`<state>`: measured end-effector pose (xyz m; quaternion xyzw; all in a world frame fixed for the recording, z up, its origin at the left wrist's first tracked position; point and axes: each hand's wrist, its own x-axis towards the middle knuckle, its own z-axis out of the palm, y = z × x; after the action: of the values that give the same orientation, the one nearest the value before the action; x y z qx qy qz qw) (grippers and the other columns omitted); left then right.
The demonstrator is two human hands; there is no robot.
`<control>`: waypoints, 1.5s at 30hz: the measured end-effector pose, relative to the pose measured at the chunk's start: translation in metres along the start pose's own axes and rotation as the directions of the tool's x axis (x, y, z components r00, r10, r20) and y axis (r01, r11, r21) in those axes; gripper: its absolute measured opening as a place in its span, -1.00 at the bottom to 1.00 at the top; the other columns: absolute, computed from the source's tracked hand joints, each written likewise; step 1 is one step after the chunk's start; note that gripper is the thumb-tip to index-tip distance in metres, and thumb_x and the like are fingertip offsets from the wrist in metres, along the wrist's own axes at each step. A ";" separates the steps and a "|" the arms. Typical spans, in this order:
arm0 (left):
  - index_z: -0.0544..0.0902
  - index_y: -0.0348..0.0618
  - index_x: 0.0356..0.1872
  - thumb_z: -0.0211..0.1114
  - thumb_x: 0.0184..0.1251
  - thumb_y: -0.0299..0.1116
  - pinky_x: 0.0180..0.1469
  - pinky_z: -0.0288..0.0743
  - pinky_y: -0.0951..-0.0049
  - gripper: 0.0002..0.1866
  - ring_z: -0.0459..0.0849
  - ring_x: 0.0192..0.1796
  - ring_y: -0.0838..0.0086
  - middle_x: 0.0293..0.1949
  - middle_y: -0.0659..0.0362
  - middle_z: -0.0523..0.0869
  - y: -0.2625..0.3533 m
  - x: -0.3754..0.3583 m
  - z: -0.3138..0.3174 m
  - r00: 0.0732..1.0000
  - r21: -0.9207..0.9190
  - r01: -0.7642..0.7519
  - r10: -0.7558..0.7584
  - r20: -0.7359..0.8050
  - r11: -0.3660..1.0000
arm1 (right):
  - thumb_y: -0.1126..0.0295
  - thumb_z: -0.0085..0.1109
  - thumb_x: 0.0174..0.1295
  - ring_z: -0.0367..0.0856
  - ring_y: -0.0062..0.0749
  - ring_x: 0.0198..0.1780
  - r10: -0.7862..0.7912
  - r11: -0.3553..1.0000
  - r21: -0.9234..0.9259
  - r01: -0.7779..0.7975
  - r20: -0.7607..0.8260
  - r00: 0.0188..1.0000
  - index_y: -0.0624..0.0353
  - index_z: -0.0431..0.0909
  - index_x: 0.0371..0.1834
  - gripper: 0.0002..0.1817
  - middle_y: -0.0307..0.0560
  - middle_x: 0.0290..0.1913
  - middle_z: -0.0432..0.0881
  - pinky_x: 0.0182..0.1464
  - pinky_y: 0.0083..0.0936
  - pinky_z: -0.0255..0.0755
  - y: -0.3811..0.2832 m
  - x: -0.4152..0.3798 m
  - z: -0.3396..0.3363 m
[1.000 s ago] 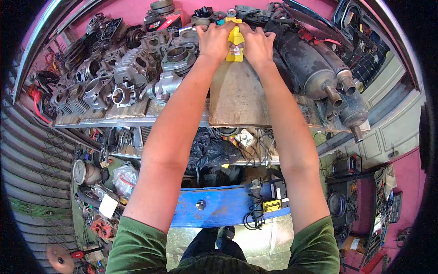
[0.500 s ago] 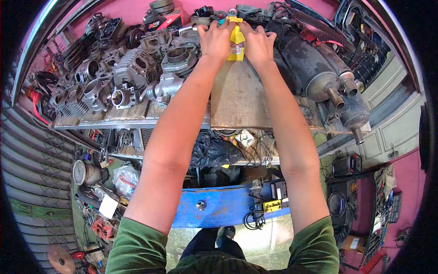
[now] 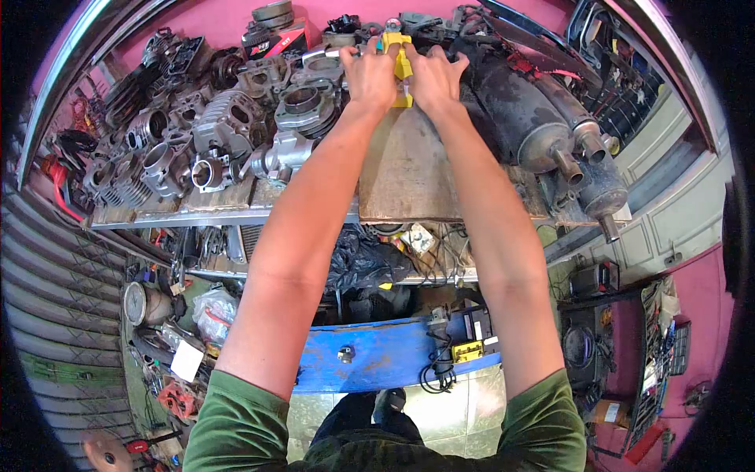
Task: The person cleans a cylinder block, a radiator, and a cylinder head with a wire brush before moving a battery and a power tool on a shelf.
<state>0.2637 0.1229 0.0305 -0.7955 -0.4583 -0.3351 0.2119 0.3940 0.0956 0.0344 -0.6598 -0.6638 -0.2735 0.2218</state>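
Both arms reach forward to a yellow object (image 3: 399, 64) at the back of a wooden board (image 3: 409, 169). My left hand (image 3: 371, 77) has its fingers bent against the object's left side. On its right side, my right hand (image 3: 436, 77) touches it with curled fingers, the outer ones partly raised. The object stands between the two hands, which hide parts of it. Metal engine cylinders (image 3: 233, 118) lie to the left of the board, and a large dark muffler (image 3: 523, 118) lies to the right.
Below the shelf is a blue bench (image 3: 377, 358) with a yellow-and-black device (image 3: 468, 352) and a black cable. A black plastic bag (image 3: 366, 259) lies on the lower shelf. At the right stands a rack of tools (image 3: 659, 362). A plastic bag (image 3: 214, 311) is at the left.
The yellow object and both hands have shifted slightly left in view. My hands are closer together around it, and the whole view has moved a little.
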 end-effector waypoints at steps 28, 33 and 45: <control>0.83 0.06 -0.08 0.45 0.17 -0.36 0.40 0.15 0.04 -0.73 0.72 0.25 0.35 -0.11 0.05 0.86 -0.014 0.004 -0.047 0.965 0.068 0.073 -0.088 0.247 0.995 | 0.37 0.49 0.01 0.63 -0.30 0.14 0.006 0.975 0.223 0.017 -0.101 0.995 -0.30 0.68 0.31 -0.33 -0.16 -0.16 0.77 0.33 0.01 0.21 -0.032 -0.012 -0.007; 0.86 0.08 -0.25 0.38 0.22 -0.42 0.44 0.13 -0.05 -0.84 0.68 0.30 0.32 -0.11 0.13 0.87 -0.026 0.009 -0.043 0.981 0.228 -0.193 0.190 0.032 0.954 | 0.39 0.26 0.23 0.54 -0.23 0.25 -0.111 0.993 0.001 0.115 -0.247 0.963 -0.14 0.61 0.35 -0.45 -0.26 0.19 0.72 0.30 0.31 0.16 -0.031 -0.016 -0.009; 0.86 -0.10 -0.25 0.29 0.27 -0.17 0.47 0.14 -0.09 -0.72 0.76 0.08 0.11 -0.14 -0.11 0.80 -0.042 0.021 -0.029 0.985 0.065 -0.094 0.084 0.148 0.993 | 0.43 0.39 0.06 0.62 -0.24 0.12 -0.190 0.982 -0.043 0.185 -0.267 0.945 0.00 0.65 0.16 -0.50 -0.31 0.13 0.73 0.19 0.16 0.32 -0.032 -0.011 -0.003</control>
<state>0.2249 0.1369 0.0669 -0.8292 -0.4483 -0.2498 0.2214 0.3623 0.0861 0.0269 -0.5522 -0.6848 -0.3864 0.2772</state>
